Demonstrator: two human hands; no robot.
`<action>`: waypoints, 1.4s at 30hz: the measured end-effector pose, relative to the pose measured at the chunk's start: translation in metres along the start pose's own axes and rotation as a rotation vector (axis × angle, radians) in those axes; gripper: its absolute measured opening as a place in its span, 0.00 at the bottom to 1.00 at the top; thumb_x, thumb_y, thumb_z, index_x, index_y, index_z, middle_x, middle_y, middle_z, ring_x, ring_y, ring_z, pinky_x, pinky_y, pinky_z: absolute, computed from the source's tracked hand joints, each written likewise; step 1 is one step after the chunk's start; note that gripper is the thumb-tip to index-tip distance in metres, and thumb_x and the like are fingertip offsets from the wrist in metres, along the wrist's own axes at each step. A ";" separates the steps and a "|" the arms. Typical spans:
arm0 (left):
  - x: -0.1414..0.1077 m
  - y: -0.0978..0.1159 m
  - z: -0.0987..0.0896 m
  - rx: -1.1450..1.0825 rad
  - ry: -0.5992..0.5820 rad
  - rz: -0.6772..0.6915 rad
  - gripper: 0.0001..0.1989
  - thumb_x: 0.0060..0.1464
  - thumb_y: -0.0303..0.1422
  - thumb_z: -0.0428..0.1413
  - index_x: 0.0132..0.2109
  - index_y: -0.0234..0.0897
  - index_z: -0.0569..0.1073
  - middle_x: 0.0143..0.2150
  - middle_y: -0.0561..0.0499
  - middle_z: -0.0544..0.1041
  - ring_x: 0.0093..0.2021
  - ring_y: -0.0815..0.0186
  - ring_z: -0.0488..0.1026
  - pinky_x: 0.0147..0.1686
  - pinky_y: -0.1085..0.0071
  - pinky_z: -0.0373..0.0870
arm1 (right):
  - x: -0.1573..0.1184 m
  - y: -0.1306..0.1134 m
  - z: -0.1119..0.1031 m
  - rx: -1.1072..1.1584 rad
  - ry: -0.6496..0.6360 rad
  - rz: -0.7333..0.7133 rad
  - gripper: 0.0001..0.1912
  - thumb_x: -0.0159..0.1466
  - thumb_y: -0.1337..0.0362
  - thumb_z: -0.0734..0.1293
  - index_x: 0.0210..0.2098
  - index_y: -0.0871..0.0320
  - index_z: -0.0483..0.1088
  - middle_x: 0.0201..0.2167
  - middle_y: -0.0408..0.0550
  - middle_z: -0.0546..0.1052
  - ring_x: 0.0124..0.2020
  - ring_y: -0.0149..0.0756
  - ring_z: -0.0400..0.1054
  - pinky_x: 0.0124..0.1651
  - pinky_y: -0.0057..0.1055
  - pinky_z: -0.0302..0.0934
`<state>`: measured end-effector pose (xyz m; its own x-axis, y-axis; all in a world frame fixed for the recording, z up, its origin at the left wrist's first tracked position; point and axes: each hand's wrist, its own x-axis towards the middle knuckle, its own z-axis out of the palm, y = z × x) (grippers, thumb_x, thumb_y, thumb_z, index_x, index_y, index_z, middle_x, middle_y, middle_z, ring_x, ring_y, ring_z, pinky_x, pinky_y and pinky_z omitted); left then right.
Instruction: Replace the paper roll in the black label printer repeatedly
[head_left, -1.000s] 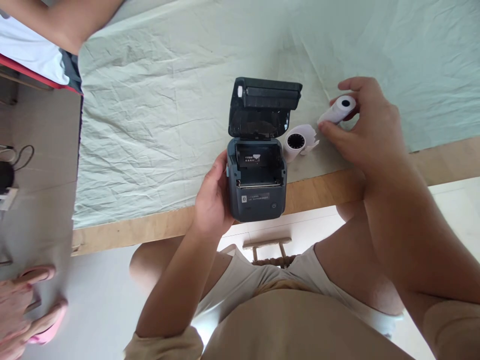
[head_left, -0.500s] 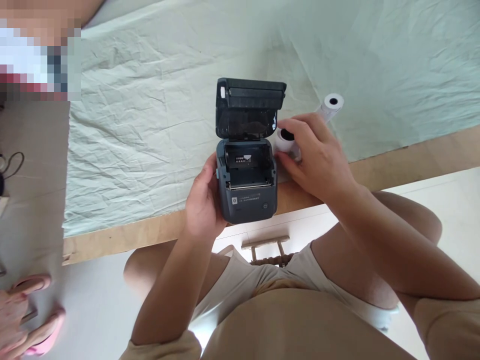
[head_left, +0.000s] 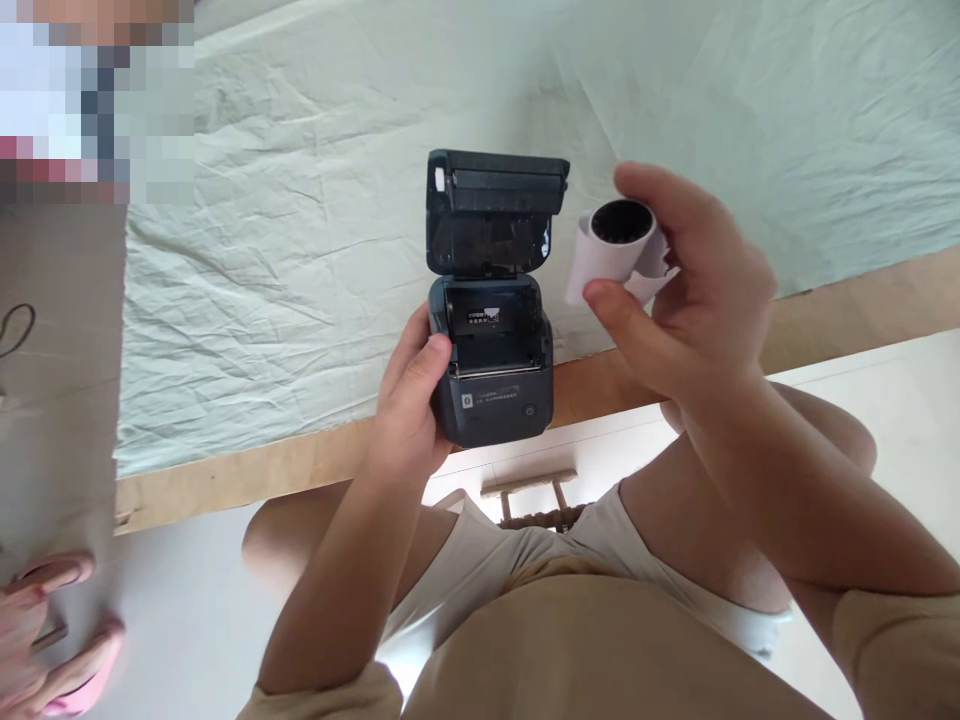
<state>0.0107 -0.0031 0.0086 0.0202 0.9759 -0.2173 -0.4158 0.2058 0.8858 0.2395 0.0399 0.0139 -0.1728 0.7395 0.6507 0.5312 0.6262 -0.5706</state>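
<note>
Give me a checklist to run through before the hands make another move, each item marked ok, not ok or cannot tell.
1. Dark device held: ok, the left hand grips its side.
2. Lid open: ok, swung up and back.
3. Bay free of a roll: ok, none shows inside.
4. White paper roll in grasp: ok, between the thumb and fingers of the right hand.
5. Paper's loose end neat: not ok, ragged and curling away from the roll.
6. Device resting on the table: cannot tell, it is seen from above, reaching past the edge.
</note>
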 end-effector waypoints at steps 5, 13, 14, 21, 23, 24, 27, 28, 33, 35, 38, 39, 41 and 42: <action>-0.001 -0.002 0.000 -0.010 -0.026 0.064 0.16 0.71 0.51 0.66 0.51 0.44 0.86 0.59 0.46 0.89 0.72 0.44 0.81 0.65 0.55 0.85 | 0.004 -0.022 0.015 0.034 -0.103 -0.138 0.12 0.76 0.61 0.69 0.58 0.47 0.70 0.54 0.47 0.87 0.49 0.44 0.85 0.50 0.46 0.79; -0.001 0.001 0.003 0.003 0.043 0.028 0.20 0.64 0.51 0.72 0.54 0.44 0.84 0.61 0.45 0.89 0.75 0.43 0.79 0.64 0.55 0.85 | 0.013 -0.026 0.026 -0.209 -0.219 -0.122 0.12 0.79 0.67 0.64 0.39 0.48 0.74 0.51 0.44 0.88 0.47 0.42 0.82 0.49 0.44 0.74; -0.001 0.001 0.003 -0.004 0.045 0.023 0.21 0.63 0.51 0.72 0.54 0.44 0.84 0.61 0.46 0.89 0.74 0.43 0.79 0.64 0.55 0.86 | 0.013 -0.025 0.025 -0.199 -0.242 -0.107 0.11 0.78 0.67 0.65 0.40 0.48 0.75 0.51 0.45 0.87 0.47 0.43 0.82 0.50 0.45 0.74; -0.001 0.000 0.001 -0.025 0.010 0.007 0.21 0.64 0.51 0.72 0.55 0.44 0.84 0.59 0.47 0.90 0.72 0.43 0.81 0.62 0.54 0.87 | 0.010 -0.021 0.023 -0.094 -0.124 -0.150 0.12 0.80 0.60 0.64 0.44 0.46 0.79 0.41 0.44 0.85 0.41 0.43 0.82 0.50 0.48 0.74; -0.001 -0.001 0.001 -0.026 0.011 0.012 0.21 0.63 0.51 0.73 0.54 0.44 0.84 0.57 0.47 0.90 0.73 0.44 0.81 0.63 0.54 0.87 | 0.010 -0.021 0.021 -0.093 -0.141 -0.123 0.11 0.81 0.58 0.63 0.49 0.45 0.79 0.38 0.43 0.85 0.38 0.42 0.81 0.48 0.47 0.73; -0.001 -0.001 0.001 -0.025 0.013 0.014 0.21 0.63 0.51 0.73 0.54 0.43 0.84 0.56 0.47 0.90 0.73 0.44 0.80 0.63 0.54 0.87 | 0.010 -0.022 0.020 -0.102 -0.155 -0.110 0.11 0.81 0.58 0.63 0.52 0.45 0.79 0.37 0.43 0.85 0.36 0.42 0.80 0.47 0.47 0.73; -0.001 -0.001 0.001 -0.019 0.021 0.029 0.20 0.64 0.50 0.72 0.55 0.42 0.84 0.56 0.46 0.90 0.75 0.44 0.79 0.66 0.54 0.85 | 0.007 -0.022 0.018 -0.127 -0.102 -0.175 0.10 0.81 0.54 0.66 0.54 0.45 0.80 0.33 0.41 0.84 0.31 0.40 0.78 0.43 0.44 0.72; -0.001 0.000 0.001 -0.013 0.022 0.037 0.20 0.65 0.50 0.72 0.54 0.42 0.84 0.55 0.46 0.90 0.75 0.44 0.79 0.67 0.54 0.85 | 0.005 -0.021 0.019 -0.128 -0.077 -0.213 0.10 0.80 0.54 0.67 0.55 0.44 0.80 0.31 0.40 0.83 0.30 0.39 0.77 0.42 0.43 0.71; 0.000 0.001 0.002 0.016 0.016 0.034 0.17 0.66 0.51 0.70 0.49 0.43 0.84 0.50 0.47 0.90 0.73 0.44 0.81 0.67 0.53 0.85 | -0.004 -0.026 0.026 0.024 -0.084 -0.324 0.13 0.83 0.47 0.63 0.51 0.44 0.75 0.30 0.33 0.83 0.28 0.32 0.78 0.40 0.41 0.68; -0.001 0.002 0.002 0.029 0.005 0.035 0.19 0.64 0.52 0.71 0.50 0.44 0.84 0.50 0.47 0.90 0.71 0.43 0.82 0.65 0.52 0.86 | -0.006 -0.028 0.030 0.074 -0.062 -0.347 0.11 0.84 0.51 0.63 0.47 0.47 0.73 0.28 0.32 0.81 0.27 0.31 0.77 0.37 0.40 0.65; -0.002 0.002 0.002 0.049 -0.020 0.047 0.23 0.59 0.53 0.75 0.52 0.44 0.82 0.48 0.47 0.89 0.68 0.42 0.84 0.57 0.53 0.88 | -0.008 -0.029 0.035 0.098 0.012 -0.385 0.06 0.77 0.65 0.71 0.43 0.48 0.72 0.28 0.31 0.82 0.27 0.30 0.75 0.34 0.39 0.62; -0.002 0.002 0.002 0.057 -0.025 0.051 0.24 0.58 0.52 0.76 0.52 0.44 0.81 0.48 0.47 0.89 0.65 0.43 0.85 0.53 0.56 0.88 | -0.009 -0.029 0.037 0.108 0.021 -0.393 0.08 0.75 0.68 0.72 0.42 0.48 0.72 0.29 0.31 0.83 0.27 0.30 0.76 0.34 0.38 0.62; -0.003 0.002 0.002 0.075 -0.018 0.059 0.25 0.56 0.51 0.77 0.51 0.44 0.80 0.48 0.48 0.88 0.57 0.47 0.88 0.47 0.60 0.87 | -0.012 -0.028 0.039 0.129 0.012 -0.388 0.11 0.73 0.71 0.73 0.43 0.48 0.72 0.31 0.32 0.84 0.30 0.31 0.78 0.35 0.39 0.62; -0.003 0.002 0.002 0.082 -0.010 0.061 0.24 0.56 0.50 0.78 0.51 0.44 0.80 0.48 0.48 0.88 0.54 0.50 0.88 0.46 0.62 0.86 | -0.014 -0.028 0.040 0.136 0.009 -0.373 0.10 0.73 0.71 0.73 0.43 0.48 0.72 0.32 0.33 0.85 0.32 0.32 0.78 0.36 0.39 0.62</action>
<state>0.0116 -0.0052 0.0115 0.0060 0.9874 -0.1583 -0.3411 0.1508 0.9279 0.1941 0.0214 0.0010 -0.3252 0.4531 0.8301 0.3188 0.8789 -0.3548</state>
